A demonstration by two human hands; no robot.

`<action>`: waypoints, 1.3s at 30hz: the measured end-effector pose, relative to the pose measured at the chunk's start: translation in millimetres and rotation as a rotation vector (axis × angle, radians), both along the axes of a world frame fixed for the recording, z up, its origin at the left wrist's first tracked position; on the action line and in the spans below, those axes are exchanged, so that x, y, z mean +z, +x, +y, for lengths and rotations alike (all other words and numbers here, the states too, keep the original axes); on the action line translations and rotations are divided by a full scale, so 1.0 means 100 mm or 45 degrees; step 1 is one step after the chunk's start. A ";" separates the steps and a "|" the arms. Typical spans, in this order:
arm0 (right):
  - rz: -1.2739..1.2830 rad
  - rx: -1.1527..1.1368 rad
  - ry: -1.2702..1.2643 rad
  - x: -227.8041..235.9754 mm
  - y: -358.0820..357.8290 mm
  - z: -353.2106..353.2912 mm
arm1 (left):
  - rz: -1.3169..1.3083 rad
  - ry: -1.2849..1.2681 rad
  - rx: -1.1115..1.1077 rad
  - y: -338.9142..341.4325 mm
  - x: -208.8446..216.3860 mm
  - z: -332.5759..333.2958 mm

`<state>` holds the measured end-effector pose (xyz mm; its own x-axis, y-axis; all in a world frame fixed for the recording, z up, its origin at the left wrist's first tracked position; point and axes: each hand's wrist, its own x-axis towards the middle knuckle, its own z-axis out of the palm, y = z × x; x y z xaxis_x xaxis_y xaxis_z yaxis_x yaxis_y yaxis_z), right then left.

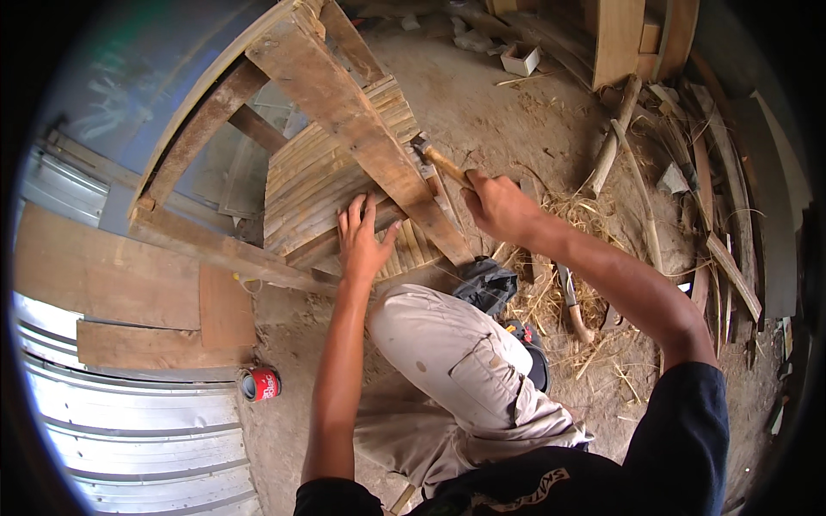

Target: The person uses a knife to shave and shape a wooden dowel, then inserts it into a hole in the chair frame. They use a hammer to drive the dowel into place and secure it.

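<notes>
My right hand (499, 206) is closed around the wooden handle of a hammer (446, 163). The hammer's dark head is at the right edge of a wooden frame (344, 112), beside its broad diagonal board. My left hand (363, 239) rests with fingers spread on the slatted panel (314, 185) inside the frame, just left of that board. Between its fingers I see nothing held. The slats are narrow, pale strips laid side by side. Whether the hammer head touches the wood, I cannot tell.
By my knee lies a black plastic bag (486, 284). A knife (572, 305) with a wooden handle lies among straw at the right. Sticks and planks (714, 189) are piled farther right. A red can (261, 383) stands beside corrugated metal sheeting (138, 439) at the left.
</notes>
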<state>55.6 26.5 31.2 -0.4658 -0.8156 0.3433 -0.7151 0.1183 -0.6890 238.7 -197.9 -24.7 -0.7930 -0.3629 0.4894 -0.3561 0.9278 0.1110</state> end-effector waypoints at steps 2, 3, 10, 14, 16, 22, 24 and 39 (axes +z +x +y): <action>-0.046 -0.077 0.059 0.01 0.02 0.01 | 0.007 0.024 -0.004 0.00 0.00 0.00; -0.097 -0.132 0.059 -0.01 0.06 0.03 | 0.026 0.007 -0.018 0.00 -0.01 -0.01; -0.233 -0.160 -0.096 -0.19 0.38 0.05 | 0.159 -0.003 0.007 -0.07 0.02 -0.12; -0.347 -0.285 -0.163 -0.30 0.45 0.06 | 0.231 0.130 0.085 -0.12 0.04 -0.15; -0.312 -0.268 -0.170 -0.32 0.46 0.06 | 0.270 0.171 0.092 -0.15 0.06 -0.17; -0.345 -0.273 -0.232 -0.34 0.66 -0.03 | 0.259 0.214 0.105 -0.16 0.09 -0.20; -0.313 -0.300 -0.326 -0.37 0.75 -0.09 | 0.265 0.223 0.121 -0.15 0.08 -0.19; 0.351 -0.025 0.128 -0.20 -0.54 -0.16 | 0.433 0.242 0.122 -0.17 -0.11 -0.23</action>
<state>1.8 10.1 11.1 -0.3826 -0.8436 0.3768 -0.8704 0.1923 -0.4533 221.9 -220.5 -35.9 -0.5555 -0.5365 0.6353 -0.3530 0.8439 0.4041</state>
